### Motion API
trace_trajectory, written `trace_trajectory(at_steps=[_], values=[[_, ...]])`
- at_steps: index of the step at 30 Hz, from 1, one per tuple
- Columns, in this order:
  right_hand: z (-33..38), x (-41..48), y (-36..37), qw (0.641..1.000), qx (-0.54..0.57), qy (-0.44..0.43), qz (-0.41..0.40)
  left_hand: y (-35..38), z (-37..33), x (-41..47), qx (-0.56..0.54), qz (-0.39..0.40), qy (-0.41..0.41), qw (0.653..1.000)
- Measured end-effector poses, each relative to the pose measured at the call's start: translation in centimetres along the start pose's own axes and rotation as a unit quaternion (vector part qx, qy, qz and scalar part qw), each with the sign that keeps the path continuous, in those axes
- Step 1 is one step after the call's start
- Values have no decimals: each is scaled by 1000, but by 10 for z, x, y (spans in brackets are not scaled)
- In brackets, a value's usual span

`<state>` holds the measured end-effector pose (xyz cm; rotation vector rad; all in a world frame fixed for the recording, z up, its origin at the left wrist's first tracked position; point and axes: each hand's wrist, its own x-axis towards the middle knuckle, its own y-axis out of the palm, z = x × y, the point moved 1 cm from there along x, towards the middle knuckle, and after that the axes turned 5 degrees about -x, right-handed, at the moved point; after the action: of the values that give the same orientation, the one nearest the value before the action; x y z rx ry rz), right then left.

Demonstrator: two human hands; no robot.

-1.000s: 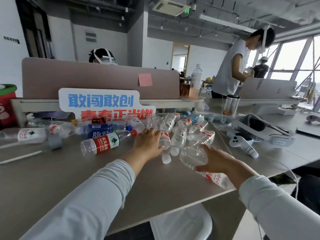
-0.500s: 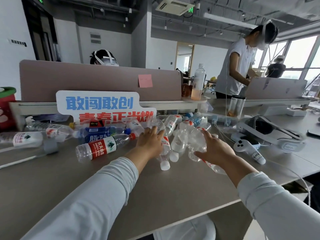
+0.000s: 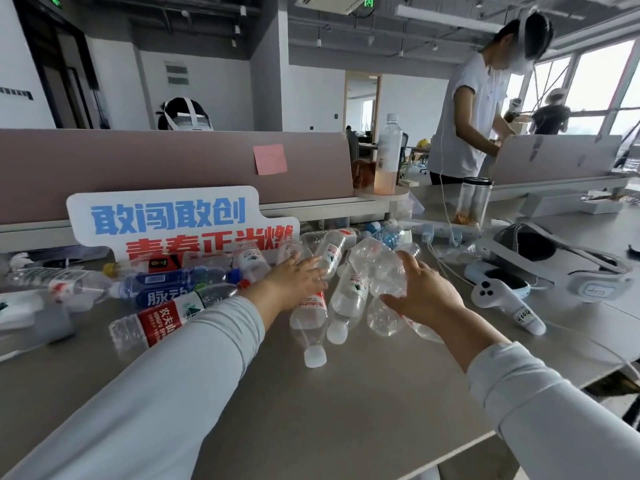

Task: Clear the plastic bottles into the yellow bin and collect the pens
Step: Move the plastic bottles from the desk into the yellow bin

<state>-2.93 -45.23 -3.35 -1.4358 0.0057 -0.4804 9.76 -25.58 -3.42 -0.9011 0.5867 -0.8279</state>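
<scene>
Bottle-gathering step: in front of the slogan sign, left hand spread flat on bottles, right hand apparently clutching crumpled ones; next, lift toward an unseen bin.

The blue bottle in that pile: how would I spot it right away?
Find the white sign with blue and red characters at the desk's back. Just below it, left of the person's left hand, lies the blue bottle on its side. Unlike its clear neighbours, it is tinted blue with white characters.

We note an open office with grey walls and exposed ceiling. Windows admit daylight at right. A mauve partition backs the bench.
</scene>
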Motion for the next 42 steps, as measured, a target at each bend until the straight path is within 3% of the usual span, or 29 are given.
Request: trace_trajectory(at_steps=[13, 18, 26, 33, 42], values=[[62, -6, -12, 997, 26, -64, -21, -6, 32, -101, -165, -129, -100, 973], [126, -10, -15, 993, 43, -106, -20, 9, 54, -164, -160, -133, -135, 969], [280, -20, -4, 971, 44, -233, -6, 54, 107, -307, -161, -135, -283, 936], [454, -56, 25, 917, 103, -386, -1, 106, 139, -474, -151, -116, -472, 861], [668, -158, 50, 821, 138, -552, 47, 153, 127, -693, -99, -111, -701, 698]])
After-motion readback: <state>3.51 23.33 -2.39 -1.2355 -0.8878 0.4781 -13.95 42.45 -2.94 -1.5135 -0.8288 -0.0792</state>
